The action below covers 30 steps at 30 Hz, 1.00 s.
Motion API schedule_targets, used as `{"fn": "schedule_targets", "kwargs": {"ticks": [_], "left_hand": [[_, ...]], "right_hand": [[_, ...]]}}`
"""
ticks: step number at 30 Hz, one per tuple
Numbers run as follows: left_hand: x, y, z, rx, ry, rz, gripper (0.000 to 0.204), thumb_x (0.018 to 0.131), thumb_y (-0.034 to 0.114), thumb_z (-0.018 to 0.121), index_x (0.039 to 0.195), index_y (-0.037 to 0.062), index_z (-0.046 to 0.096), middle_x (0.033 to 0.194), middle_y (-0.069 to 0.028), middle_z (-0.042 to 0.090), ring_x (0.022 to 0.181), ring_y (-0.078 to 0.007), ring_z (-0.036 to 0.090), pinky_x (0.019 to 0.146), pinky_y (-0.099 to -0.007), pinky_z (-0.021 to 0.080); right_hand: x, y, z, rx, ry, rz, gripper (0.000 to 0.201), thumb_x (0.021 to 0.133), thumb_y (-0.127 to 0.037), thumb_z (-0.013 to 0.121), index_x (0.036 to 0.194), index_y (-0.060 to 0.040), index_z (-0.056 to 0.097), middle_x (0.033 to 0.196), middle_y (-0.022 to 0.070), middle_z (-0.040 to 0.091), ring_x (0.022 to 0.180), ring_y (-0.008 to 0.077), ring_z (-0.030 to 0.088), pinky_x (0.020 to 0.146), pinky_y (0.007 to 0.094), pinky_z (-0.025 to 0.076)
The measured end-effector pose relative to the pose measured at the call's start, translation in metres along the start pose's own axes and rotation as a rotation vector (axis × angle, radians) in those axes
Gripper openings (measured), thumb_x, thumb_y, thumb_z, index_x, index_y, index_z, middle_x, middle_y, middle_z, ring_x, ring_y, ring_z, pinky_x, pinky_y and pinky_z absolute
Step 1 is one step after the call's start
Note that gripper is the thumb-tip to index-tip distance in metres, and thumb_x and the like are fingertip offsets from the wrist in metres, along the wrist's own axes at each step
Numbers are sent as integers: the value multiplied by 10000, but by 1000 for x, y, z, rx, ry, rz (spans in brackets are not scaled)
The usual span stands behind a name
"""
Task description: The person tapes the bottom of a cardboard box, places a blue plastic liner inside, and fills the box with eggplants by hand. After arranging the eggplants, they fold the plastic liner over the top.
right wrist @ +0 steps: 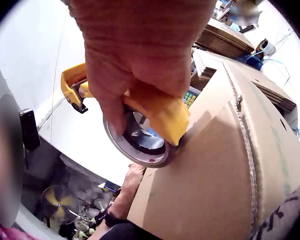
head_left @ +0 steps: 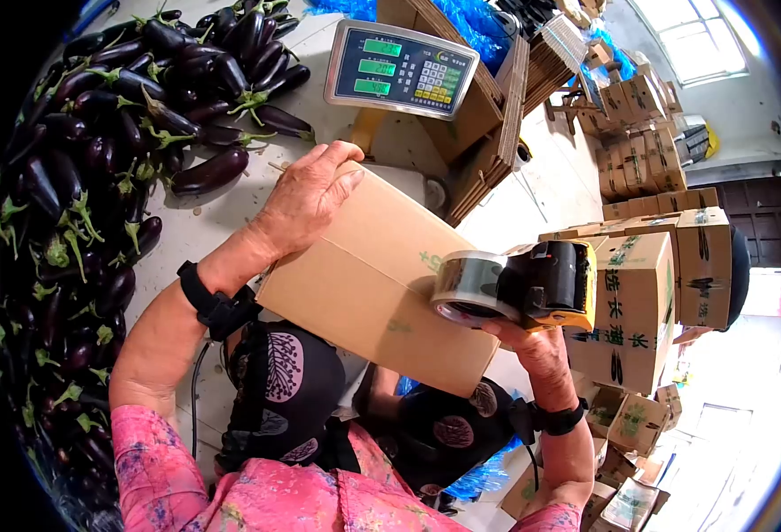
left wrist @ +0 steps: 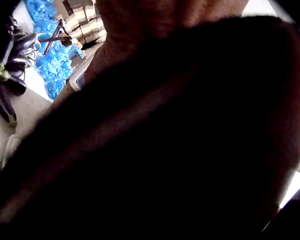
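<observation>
A closed cardboard box [head_left: 364, 275] lies tilted over the person's knees in the head view. My left hand [head_left: 306, 199] grips its upper left corner, fingers bent at the edge. My right hand [head_left: 537, 350] holds a yellow and black tape dispenser [head_left: 561, 279] over the box's right end. The dispenser carries a wide tape roll [head_left: 470, 277], which hangs right at the cardboard. In the right wrist view, fingers wrap the dispenser's yellow frame [right wrist: 162, 117] beside the box [right wrist: 200, 175]. Darkness covers most of the left wrist view, hiding what the left hand [left wrist: 165, 20] touches.
Many eggplants [head_left: 204, 173] are heaped along the left. Beyond the box stands a digital scale [head_left: 399, 69] with lit green displays. Flattened cardboard [head_left: 488, 151] leans beside it. Printed boxes [head_left: 621, 306] are stacked at the right, and blue plastic [left wrist: 55, 65] lies farther back.
</observation>
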<state>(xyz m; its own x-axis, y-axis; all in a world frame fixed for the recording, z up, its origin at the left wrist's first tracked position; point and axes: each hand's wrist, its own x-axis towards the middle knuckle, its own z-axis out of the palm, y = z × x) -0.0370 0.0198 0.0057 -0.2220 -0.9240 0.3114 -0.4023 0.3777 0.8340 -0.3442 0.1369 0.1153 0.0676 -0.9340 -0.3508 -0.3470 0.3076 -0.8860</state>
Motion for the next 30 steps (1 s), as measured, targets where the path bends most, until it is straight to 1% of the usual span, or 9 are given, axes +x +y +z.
{"fn": "schedule_targets", "kwargs": {"ticks": [4, 5, 8, 9, 12, 13, 17, 24, 30], "left_hand": [[0, 2, -2, 20, -5, -23, 299, 981, 205, 535, 1204, 9, 555, 1105, -209, 641, 1047, -355, 626, 921, -397, 476], [0, 3, -2, 19, -11, -31, 303, 979, 207, 535, 1208, 10, 556, 1107, -207, 641, 1044, -352, 627, 922, -395, 476], [3, 6, -6, 2, -47, -73, 317, 974, 214, 531, 1220, 17, 559, 1118, -201, 642, 1042, -335, 629, 925, -382, 475], [3, 8, -6, -3, -53, -83, 320, 974, 219, 531, 1222, 18, 558, 1121, -200, 642, 1043, -332, 630, 926, -380, 475], [3, 11, -8, 2, -65, -103, 331, 979, 244, 522, 1227, 27, 558, 1122, -191, 645, 1048, -317, 633, 928, -378, 476], [3, 10, -8, 5, -65, -100, 331, 981, 248, 520, 1226, 29, 559, 1119, -187, 646, 1045, -314, 634, 927, -379, 477], [3, 10, -7, 0, -57, -99, 330, 993, 261, 513, 1230, 36, 565, 1112, -175, 652, 1034, -303, 640, 921, -370, 480], [5, 10, -8, -9, -82, -129, 339, 1003, 268, 510, 1242, 35, 565, 1132, -166, 662, 1042, -291, 641, 928, -357, 475], [6, 12, -6, -9, -90, -127, 372, 1002, 276, 499, 1272, 28, 560, 1153, -179, 655, 1067, -297, 632, 953, -361, 464]], "right_hand": [[1, 12, -4, 150, 23, -54, 770, 688, -100, 826, 1377, -11, 495, 1263, 98, 601, 1144, 224, 591, 1010, 388, 493], [1, 20, -9, 168, 33, -68, 804, 696, -143, 839, 1400, -15, 473, 1281, 103, 588, 1159, 240, 587, 1019, 411, 491], [0, 28, -9, 319, 38, -127, 827, 711, -182, 842, 1420, -15, 450, 1289, 113, 582, 1190, 255, 576, 1030, 432, 487], [1, 32, -12, 351, 22, -118, 841, 712, -196, 848, 1428, -23, 442, 1313, 114, 578, 1223, 272, 565, 1040, 447, 481], [1, 39, -13, 658, -34, -52, 875, 686, -212, 877, 1430, -39, 449, 1334, 103, 577, 1237, 279, 561, 1049, 456, 474], [0, 40, -15, 713, -2, -18, 902, 653, -220, 905, 1423, -52, 466, 1348, 84, 577, 1236, 285, 563, 1059, 463, 464], [-1, 53, -19, 780, 21, -30, 901, 623, -193, 918, 1405, -54, 492, 1348, 76, 581, 1236, 288, 563, 1073, 465, 444], [-19, 56, -30, 819, -46, -36, 893, 610, -153, 922, 1391, -49, 501, 1350, 104, 569, 1265, 320, 529, 1082, 491, 419], [-48, 50, -26, 854, 41, 30, 1040, 647, -234, 926, 1488, -60, 339, 1384, 130, 536, 1279, 335, 518, 1106, 507, 385]]}}
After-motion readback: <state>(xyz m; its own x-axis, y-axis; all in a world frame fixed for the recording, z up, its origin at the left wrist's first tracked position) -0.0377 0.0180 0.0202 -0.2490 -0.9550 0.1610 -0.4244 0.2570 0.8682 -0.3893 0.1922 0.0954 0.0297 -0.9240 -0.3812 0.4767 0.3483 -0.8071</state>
